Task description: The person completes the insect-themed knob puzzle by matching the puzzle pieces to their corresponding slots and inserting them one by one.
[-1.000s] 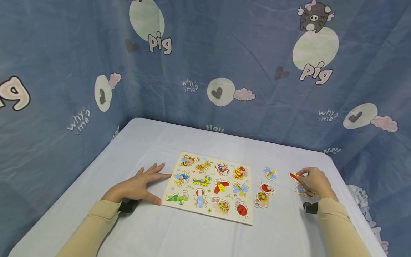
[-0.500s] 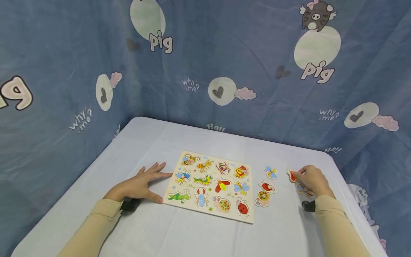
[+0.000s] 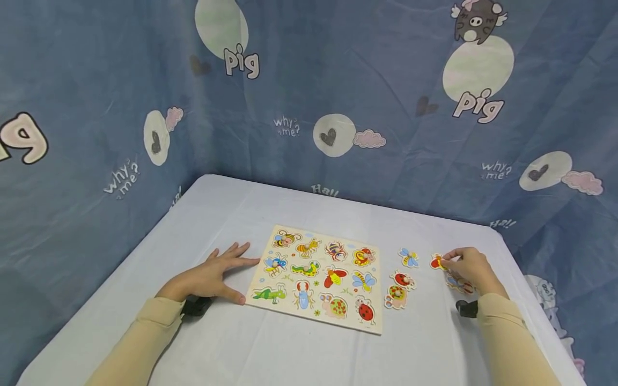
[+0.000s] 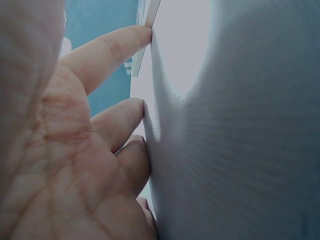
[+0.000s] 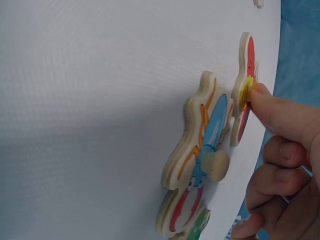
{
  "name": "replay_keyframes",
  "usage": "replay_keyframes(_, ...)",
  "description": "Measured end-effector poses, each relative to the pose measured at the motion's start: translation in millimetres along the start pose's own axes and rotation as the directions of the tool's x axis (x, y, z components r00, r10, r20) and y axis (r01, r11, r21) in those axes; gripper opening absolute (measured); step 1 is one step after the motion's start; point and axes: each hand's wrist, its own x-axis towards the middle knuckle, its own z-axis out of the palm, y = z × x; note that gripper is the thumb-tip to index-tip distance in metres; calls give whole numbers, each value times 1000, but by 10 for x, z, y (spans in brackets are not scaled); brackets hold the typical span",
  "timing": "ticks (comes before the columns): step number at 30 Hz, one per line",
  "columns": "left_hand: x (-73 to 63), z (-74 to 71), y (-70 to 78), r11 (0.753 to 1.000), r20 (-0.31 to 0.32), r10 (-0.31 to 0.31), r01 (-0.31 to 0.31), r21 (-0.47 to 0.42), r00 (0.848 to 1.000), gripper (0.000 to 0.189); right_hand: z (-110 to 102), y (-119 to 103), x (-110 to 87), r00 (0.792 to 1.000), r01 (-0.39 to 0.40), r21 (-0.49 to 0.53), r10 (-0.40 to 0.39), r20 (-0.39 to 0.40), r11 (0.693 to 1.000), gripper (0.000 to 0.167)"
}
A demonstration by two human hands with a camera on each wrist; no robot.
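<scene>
In the head view my left hand [image 3: 207,274] lies spread on the table, its thumb and index fingertip at the left edge of the wooden insect puzzle board [image 3: 316,320]. The left wrist view shows the fingertips [image 4: 142,37] on the white cloth and at the board's edge. My right hand [image 3: 473,269] pinches a red-winged bug puzzle piece [image 5: 244,95] with yellow body between thumb and index finger, its other fingers curled. Right beside it lies a blue beetle puzzle piece [image 5: 212,125] with a round wooden knob; a green piece [image 5: 199,223] shows partly below that.
Between board and right hand lie a blue-winged bee piece [image 3: 409,258], a ladybug piece [image 3: 403,280] and a snail piece [image 3: 397,297], the last two touching. A white cloth covers the table [image 3: 309,359]. A blue printed curtain [image 3: 401,177] stands behind it.
The red-winged bug piece has turned in my right fingers and shifted slightly left, now lying flatter beside the beetle piece. My left hand keeps its place at the board.
</scene>
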Motion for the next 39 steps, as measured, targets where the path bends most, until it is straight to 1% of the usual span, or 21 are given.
replay_keyframes(2, -4, 1, -5, 1000, -4, -4, 4, 2, 1000, 98, 9, -3, 3, 1000, 6, 11, -6, -3, 1000, 32)
replay_keyframes(8, -2, 2, 10, 1000, -2, 12, -12, -3, 1000, 97, 29, 21, 22, 1000, 13, 29, -13, -3, 1000, 30)
replay_keyframes(13, 1, 7, 21, 1000, 5, 25, -25, -4, 1000, 97, 44, 66, 24, 999, 32, 18, -32, -2, 999, 30)
replay_keyframes(16, -4, 5, 8, 1000, 6, 15, -15, 2, 1000, 97, 65, 73, 23, 999, 52, 22, -52, -8, 998, 30)
replay_keyframes(20, -24, -7, -22, 1000, 1, -3, 3, 13, 1000, 98, 90, 58, 35, 997, 75, 28, -75, -10, 997, 29)
replay_keyframes(27, -28, -12, -25, 1000, -7, 11, -11, 13, 1000, 97, 79, 25, 46, 997, 72, 17, -71, -21, 997, 30)
replay_keyframes(34, -24, -12, -14, 1000, -2, 10, -10, 8, 1000, 98, 59, -27, 1, 993, 107, 2, -107, -44, 994, 32)
replay_keyframes(39, -13, 1, -20, 1000, -5, 12, -12, -5, 1000, 98, 59, -76, 0, 992, 120, -10, -120, -44, 993, 35)
